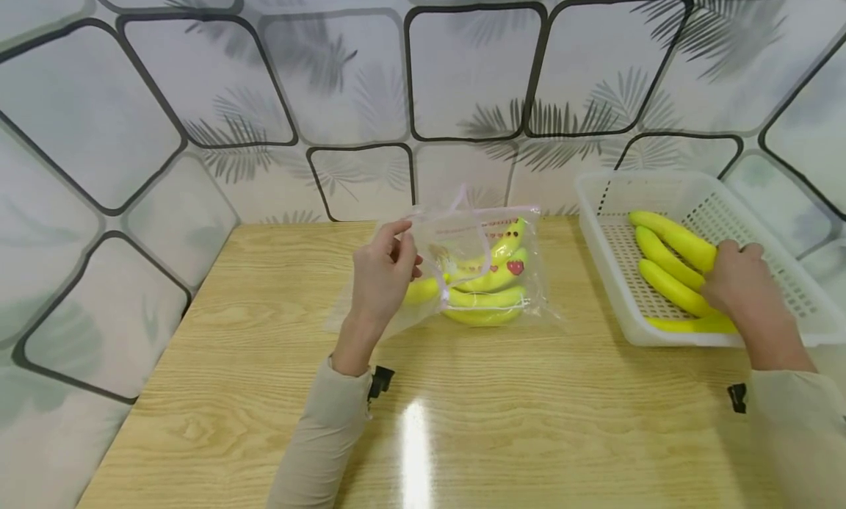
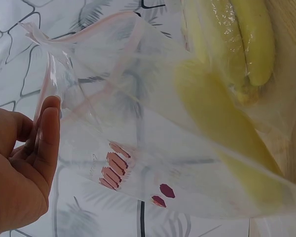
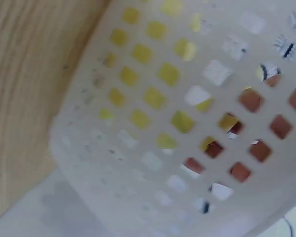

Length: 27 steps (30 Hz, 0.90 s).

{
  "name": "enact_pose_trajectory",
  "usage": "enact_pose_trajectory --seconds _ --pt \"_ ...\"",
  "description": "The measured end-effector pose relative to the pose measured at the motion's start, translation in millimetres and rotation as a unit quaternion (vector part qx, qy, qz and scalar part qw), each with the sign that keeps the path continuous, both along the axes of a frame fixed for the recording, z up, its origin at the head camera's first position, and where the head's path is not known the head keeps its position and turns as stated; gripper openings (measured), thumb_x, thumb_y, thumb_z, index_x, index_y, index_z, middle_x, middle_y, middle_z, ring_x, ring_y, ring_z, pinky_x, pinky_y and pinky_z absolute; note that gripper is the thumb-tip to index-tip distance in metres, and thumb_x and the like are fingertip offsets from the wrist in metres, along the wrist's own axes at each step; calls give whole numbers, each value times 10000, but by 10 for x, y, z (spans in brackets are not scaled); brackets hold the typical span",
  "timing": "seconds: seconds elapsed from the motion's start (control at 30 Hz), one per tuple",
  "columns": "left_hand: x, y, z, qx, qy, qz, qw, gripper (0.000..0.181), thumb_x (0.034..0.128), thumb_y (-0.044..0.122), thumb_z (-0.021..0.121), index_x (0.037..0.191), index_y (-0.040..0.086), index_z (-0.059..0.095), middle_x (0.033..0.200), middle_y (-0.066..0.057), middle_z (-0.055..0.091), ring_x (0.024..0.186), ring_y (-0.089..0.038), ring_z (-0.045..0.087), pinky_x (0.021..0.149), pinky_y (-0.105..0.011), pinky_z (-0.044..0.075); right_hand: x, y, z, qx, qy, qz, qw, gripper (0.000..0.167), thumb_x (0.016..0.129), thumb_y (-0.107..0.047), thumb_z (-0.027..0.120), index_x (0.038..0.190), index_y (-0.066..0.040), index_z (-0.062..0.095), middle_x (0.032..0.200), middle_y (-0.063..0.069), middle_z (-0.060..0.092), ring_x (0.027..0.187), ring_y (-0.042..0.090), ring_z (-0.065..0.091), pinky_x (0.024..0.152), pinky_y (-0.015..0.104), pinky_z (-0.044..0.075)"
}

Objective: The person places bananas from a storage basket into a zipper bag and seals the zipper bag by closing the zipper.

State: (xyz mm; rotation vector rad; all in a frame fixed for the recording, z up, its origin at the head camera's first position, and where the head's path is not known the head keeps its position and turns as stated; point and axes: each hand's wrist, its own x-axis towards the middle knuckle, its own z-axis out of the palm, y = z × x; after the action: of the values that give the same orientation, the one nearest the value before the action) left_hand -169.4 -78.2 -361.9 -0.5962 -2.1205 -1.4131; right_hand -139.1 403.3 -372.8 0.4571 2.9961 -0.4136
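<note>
My left hand (image 1: pixel 383 270) pinches the edge of a clear zip bag (image 2: pixel 121 106) with pink trim and red print. Inside it, in the left wrist view, a yellow banana (image 2: pixel 227 133) shows through the film. Just right of that bag lies clear plastic wrapping bananas (image 1: pixel 485 307), one with a red heart and a small face. My right hand (image 1: pixel 747 292) reaches into the white basket (image 1: pixel 611 289), over the near ends of several yellow bananas (image 1: pixel 674 289). Its fingertips are hidden, and the right wrist view shows mostly the basket's perforated wall (image 3: pixel 153 133).
The basket stands at the right of the wooden table (image 1: pixel 529 421), near the back. Patterned cloth (image 1: pixel 476 76) rises behind the table and along its left side. The bagged bananas lie near the table's back edge.
</note>
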Motion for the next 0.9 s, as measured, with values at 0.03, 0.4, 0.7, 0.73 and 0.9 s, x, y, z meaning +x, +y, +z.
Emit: enact_pose_trajectory --seconds 0.03,0.4,0.7,0.73,0.9 --pt "0 -6 1 -2 11 9 10000 234 990 -3 513 1158 -108 640 641 -131 662 471 -171 629 466 -206 535 -3 -24 23 -37 52 4 10000 569 925 -14 438 1346 272 184 1208 539 181 918 557 377 666 598 423" --pt "1 -16 11 -50 91 33 9999 244 993 8 512 1169 -103 639 641 -130 664 470 -167 631 464 -201 533 -11 -317 232 -222 1222 153 9921 571 1007 -28 343 1464 190 78 1266 538 237 1087 664 295 844 746 347" --pt "10 -12 22 -64 98 37 9999 240 992 1 508 1164 -103 640 635 -127 664 465 -167 629 459 -199 530 19 -622 476 -1220 2161 -205 9685 614 1049 -244 296 1544 2 27 1373 451 215 1000 579 384 873 707 373" --pt "9 -12 19 -70 108 40 9999 239 992 -1 508 1162 -105 640 634 -128 664 464 -167 629 459 -197 529 33 -658 512 -1409 2173 -281 9655 626 1051 -270 296 1551 -28 8 1400 438 212 1041 576 381 910 705 367" --pt "10 -10 12 -59 150 8 9999 238 986 -9 512 1156 -117 638 629 -132 662 460 -169 628 459 -195 528 101 -841 618 -1999 2395 -408 9492 607 1062 -351 297 1569 -231 -12 1484 303 219 1170 474 348 1086 600 320"
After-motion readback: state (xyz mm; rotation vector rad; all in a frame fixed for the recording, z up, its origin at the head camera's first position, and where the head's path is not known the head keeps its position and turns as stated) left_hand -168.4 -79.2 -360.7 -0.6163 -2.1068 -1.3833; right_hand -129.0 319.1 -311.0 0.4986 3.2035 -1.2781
